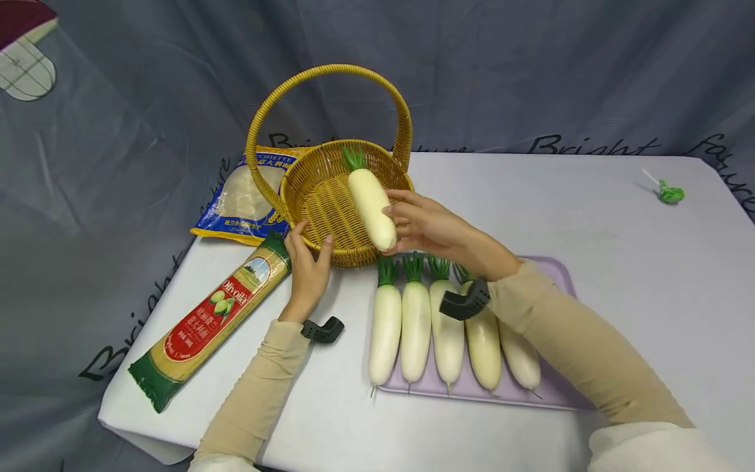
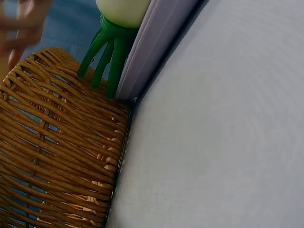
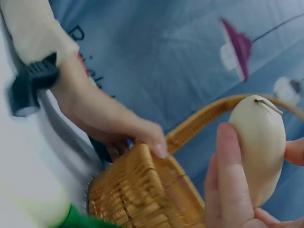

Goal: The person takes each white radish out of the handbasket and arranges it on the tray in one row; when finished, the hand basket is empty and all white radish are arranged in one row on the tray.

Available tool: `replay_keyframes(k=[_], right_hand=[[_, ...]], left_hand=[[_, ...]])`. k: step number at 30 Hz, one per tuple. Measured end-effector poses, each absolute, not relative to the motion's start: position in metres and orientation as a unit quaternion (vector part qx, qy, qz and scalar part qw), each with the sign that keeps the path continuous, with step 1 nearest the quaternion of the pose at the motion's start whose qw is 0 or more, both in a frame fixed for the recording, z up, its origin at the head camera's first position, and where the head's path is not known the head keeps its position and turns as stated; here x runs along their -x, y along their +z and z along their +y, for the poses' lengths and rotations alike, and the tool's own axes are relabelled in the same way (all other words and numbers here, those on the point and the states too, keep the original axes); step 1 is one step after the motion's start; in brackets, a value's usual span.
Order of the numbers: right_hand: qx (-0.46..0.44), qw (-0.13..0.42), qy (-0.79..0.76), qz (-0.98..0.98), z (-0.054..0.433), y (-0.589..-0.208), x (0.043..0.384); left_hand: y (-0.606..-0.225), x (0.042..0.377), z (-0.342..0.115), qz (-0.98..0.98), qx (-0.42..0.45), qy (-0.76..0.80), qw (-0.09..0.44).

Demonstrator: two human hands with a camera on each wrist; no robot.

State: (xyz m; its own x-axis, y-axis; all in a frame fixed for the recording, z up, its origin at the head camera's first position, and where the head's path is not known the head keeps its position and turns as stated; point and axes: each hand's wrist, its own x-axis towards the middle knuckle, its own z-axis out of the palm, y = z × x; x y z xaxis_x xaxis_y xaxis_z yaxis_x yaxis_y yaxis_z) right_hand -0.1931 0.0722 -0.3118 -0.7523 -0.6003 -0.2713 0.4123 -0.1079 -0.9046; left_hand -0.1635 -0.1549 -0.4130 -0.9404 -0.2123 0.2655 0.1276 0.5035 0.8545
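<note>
A white radish (image 1: 370, 208) with green leaf stubs hangs over the yellow wicker basket (image 1: 323, 203), its leaves toward the far side. My right hand (image 1: 433, 228) grips it near the root end; in the right wrist view thumb and fingers hold the radish (image 3: 261, 147) from both sides. At the basket's near left rim, my left hand (image 1: 309, 274) grips the edge, as the right wrist view shows. Several more white radishes (image 1: 415, 331) lie side by side on a lilac tray (image 1: 554, 270), leaves toward the basket. The woven wall (image 2: 57, 156) fills the left wrist view's lower left.
A pack of spaghetti (image 1: 212, 321) lies left of the basket. Behind it, a blue and yellow pasta bag (image 1: 244, 200) touches the basket's left side. A small green-wrapped lollipop (image 1: 670, 192) lies at the far right of the white table (image 1: 501, 210). The tall basket handle (image 1: 330, 68) arches overhead.
</note>
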Motion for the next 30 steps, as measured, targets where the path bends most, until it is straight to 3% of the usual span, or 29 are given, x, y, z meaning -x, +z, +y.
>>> replay_keyframes(k=[8,16,22,30], right_hand=[[0.095,0.316,-0.739,0.588,0.178,-0.327,0.139],[0.094,0.234,-0.682,0.686,0.256,-0.358,0.102],[0.058,0.204,-0.532,0.82,0.279,-0.376,0.072],[0.08,0.215,-0.486,0.844,0.284,-0.387,0.041]], left_hand=[[-0.416,0.161,-0.156,-0.854,-0.027,-0.496,0.158],[-0.413,0.162,-0.16,-0.854,-0.024,-0.491,0.17],[-0.412,0.162,-0.16,-0.853,-0.026,-0.493,0.17],[-0.412,0.163,-0.156,-0.849,-0.022,-0.502,0.164]])
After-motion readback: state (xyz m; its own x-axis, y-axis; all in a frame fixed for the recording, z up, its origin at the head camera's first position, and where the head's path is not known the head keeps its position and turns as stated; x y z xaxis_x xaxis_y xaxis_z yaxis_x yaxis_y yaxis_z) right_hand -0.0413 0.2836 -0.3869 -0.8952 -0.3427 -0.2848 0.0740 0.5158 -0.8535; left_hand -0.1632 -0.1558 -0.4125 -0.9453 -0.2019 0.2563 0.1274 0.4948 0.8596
